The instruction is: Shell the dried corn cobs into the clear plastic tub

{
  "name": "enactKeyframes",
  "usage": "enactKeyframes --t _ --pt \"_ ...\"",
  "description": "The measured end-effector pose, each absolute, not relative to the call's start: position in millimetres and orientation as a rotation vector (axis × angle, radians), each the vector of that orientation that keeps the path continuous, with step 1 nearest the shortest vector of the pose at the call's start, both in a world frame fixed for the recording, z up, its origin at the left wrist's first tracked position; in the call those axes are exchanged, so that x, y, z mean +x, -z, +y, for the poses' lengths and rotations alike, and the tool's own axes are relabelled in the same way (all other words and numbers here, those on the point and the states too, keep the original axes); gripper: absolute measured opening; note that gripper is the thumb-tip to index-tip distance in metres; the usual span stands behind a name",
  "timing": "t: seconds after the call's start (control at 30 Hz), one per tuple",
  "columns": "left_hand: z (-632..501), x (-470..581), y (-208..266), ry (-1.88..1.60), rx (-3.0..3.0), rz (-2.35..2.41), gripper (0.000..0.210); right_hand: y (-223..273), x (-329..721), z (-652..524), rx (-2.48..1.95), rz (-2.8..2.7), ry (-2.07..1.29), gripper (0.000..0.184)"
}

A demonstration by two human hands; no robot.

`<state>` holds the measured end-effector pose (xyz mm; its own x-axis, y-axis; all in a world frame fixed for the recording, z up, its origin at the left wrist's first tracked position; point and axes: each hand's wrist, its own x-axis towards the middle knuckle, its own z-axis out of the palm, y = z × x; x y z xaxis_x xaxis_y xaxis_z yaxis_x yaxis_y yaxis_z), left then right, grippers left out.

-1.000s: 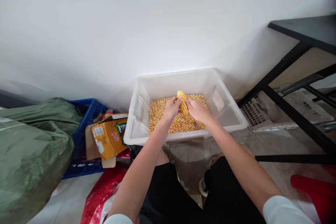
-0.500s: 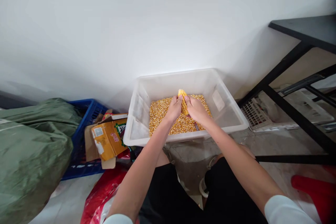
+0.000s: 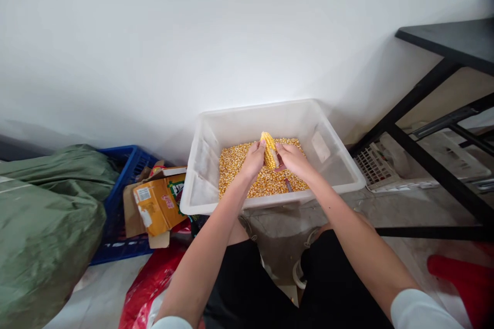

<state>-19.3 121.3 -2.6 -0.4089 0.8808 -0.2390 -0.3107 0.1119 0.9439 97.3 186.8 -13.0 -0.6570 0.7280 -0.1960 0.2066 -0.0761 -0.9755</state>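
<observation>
A yellow ear of corn (image 3: 269,151) is held tilted above the loose corn kernels (image 3: 235,164) in a translucent white plastic tub (image 3: 254,113). Kernels still cover most of the ear, with a paler bare strip along its lower right side. My left hand (image 3: 253,158) is closed round the ear's left side. At its right side is my right hand (image 3: 292,158), thumb against the edge and fingers curled at the lower end, partly hidden. A slim dark handle-like piece (image 3: 288,185) lies among the kernels near the tub's front wall.
Left of the tub are torn cardboard boxes (image 3: 158,208), a blue crate (image 3: 127,164) and a large green sack (image 3: 50,226). A red bag (image 3: 152,277) lies in front. On the right stand a black-framed table (image 3: 443,43) and a white basket (image 3: 376,167).
My right hand has shifted slightly right, away from the middle of the ear. The ear has turned, and its bare strip now shows. My left hand keeps its hold.
</observation>
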Motion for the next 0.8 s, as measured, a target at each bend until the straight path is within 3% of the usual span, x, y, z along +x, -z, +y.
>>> enactKeyframes --t 0.27,0.6,0.8 --pt "124 -23 5 -1.572 0.434 1.16 0.027 8 102 186 -0.947 -2.035 -1.588 0.038" --pt "128 -16 12 -1.714 0.558 1.269 0.017 -9 91 165 -1.212 -2.543 -0.495 0.055" --pt "131 -16 19 -1.693 0.625 1.403 0.021 -9 82 160 -1.245 -2.584 -0.443 0.052"
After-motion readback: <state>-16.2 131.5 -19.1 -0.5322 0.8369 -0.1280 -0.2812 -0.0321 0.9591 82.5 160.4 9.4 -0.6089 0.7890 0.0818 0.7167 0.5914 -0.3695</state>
